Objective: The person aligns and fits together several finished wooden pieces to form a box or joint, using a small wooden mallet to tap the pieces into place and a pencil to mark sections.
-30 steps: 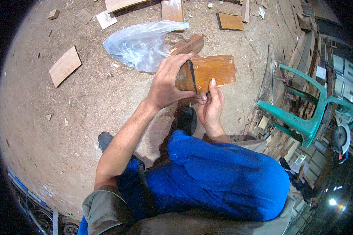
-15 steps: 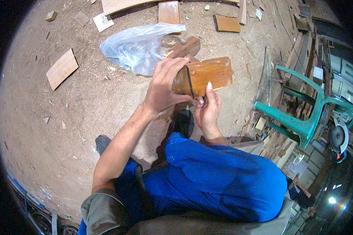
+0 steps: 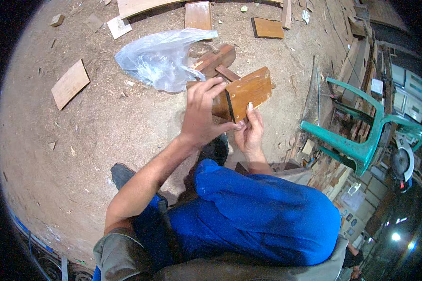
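A small varnished wooden box (image 3: 249, 92), orange-brown with a dark strip along one edge and small holes near its corners, is held up in front of my knees. My right hand (image 3: 252, 133) grips its lower edge, thumb pressed on the broad face and fingers underneath. Around its left end curves my left hand (image 3: 201, 112), fingers over the side and top, thumb reaching toward the right fingertips. The left hand hides much of that side. Just behind lie a crumpled clear plastic bag (image 3: 150, 58) and brown wooden pieces (image 3: 220, 58) on the ground.
Several loose boards lie on the sandy, chip-strewn ground, including a pale board (image 3: 70, 84) at left and a brown board (image 3: 268, 28) at far right. A green plastic chair (image 3: 351, 140) lies to the right, near a circular saw (image 3: 402, 159) and stacked timber (image 3: 354, 70).
The box has turned and tilted, so its broad face slants more upward to the right. My left hand has shifted along its side, fingers raised slightly. The whole view has shifted a little.
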Demonstrator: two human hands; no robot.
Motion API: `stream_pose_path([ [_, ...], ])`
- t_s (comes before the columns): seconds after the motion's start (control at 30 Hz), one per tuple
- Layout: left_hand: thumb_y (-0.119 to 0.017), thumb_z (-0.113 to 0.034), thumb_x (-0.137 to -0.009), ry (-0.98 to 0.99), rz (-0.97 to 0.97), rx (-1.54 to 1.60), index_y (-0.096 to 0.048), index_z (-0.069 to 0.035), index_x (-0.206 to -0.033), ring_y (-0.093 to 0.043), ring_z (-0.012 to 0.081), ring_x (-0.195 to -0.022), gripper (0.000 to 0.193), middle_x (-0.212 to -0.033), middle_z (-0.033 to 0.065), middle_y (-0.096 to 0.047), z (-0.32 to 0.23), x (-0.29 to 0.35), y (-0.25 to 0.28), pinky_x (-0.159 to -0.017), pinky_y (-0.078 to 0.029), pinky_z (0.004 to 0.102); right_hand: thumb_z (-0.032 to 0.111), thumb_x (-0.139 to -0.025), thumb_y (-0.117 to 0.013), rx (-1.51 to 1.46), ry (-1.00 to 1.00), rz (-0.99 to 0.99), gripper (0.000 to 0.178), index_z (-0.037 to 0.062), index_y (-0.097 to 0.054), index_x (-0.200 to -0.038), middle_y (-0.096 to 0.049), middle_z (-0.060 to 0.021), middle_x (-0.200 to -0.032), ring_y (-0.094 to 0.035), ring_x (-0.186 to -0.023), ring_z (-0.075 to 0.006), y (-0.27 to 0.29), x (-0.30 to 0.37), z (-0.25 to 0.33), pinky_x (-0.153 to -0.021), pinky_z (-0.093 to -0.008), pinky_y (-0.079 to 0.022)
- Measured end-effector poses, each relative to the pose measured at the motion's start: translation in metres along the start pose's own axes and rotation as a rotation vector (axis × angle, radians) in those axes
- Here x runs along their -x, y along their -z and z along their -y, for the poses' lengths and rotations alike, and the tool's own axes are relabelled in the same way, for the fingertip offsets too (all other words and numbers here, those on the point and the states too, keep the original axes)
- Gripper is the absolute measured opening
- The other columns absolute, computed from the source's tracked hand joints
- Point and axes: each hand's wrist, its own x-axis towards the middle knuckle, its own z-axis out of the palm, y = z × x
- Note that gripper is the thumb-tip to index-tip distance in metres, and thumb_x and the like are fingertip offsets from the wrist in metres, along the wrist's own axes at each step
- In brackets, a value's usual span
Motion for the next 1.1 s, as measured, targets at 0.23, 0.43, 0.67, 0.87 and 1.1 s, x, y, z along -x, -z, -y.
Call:
stream_pose_path([
  [0.23,-0.093,-0.035,-0.059,-0.034,-0.005,-0.095,-0.048,-0.012,-0.140,-0.046,0.0347,-0.128,0.096,-0.136,0.0127,-0.049,-0.013,0.033,-0.035,-0.108,-0.037,0.0512,0.023,-0.105,-0.052,-0.131,-0.206,0.198,0.044,0.0001,-0.045,-0.143,-0.063,-0.0109,-0.130,-0.064,-0.109,-0.0207,0.058,0.000,0.007,-0.090,-0.0358,-0.053],
  [0.43,-0.094,-0.033,-0.052,-0.061,0.077,-0.110,-0.049,-0.013,-0.140,-0.045,0.0354,-0.128,0.101,-0.136,0.0111,-0.050,-0.009,0.033,-0.029,-0.108,-0.038,0.0509,0.023,-0.105,-0.054,-0.148,-0.245,0.188,0.047,0.0001,-0.043,-0.145,-0.064,-0.0102,-0.127,-0.065,-0.104,-0.0174,0.066,-0.004,0.000,-0.083,-0.0320,-0.055],
  [0.67,-0.093,-0.036,-0.052,0.000,0.080,-0.080,-0.048,-0.010,-0.143,-0.044,0.0355,-0.126,0.105,-0.136,0.0136,-0.049,-0.013,0.030,-0.029,-0.108,-0.037,0.0503,0.021,-0.103,-0.055,-0.119,-0.237,0.135,0.048,0.0010,-0.042,-0.145,-0.063,-0.0101,-0.127,-0.065,-0.104,-0.0170,0.077,-0.004,-0.002,-0.082,-0.0304,-0.055],
  [0.87,-0.094,-0.027,-0.051,-0.016,0.142,-0.099,-0.046,-0.010,-0.147,-0.043,0.0351,-0.124,0.109,-0.132,0.0127,-0.047,-0.018,0.020,-0.020,-0.108,-0.038,0.0466,0.022,-0.105,-0.054,-0.137,-0.240,0.081,0.045,0.0006,-0.043,-0.143,-0.065,-0.0076,-0.121,-0.061,-0.084,-0.0105,0.065,-0.001,0.002,-0.071,-0.0262,-0.052],
  [1.1,-0.095,-0.027,-0.050,0.009,0.112,-0.085,-0.048,-0.011,-0.144,-0.043,0.0357,-0.124,0.106,-0.130,0.0123,-0.045,-0.019,0.020,-0.022,-0.108,-0.039,0.0474,0.022,-0.105,-0.054,-0.141,-0.223,0.032,0.043,0.0026,-0.046,-0.142,-0.065,-0.0040,-0.116,-0.058,-0.081,-0.0086,0.062,0.002,0.001,-0.066,-0.0251,-0.049],
])
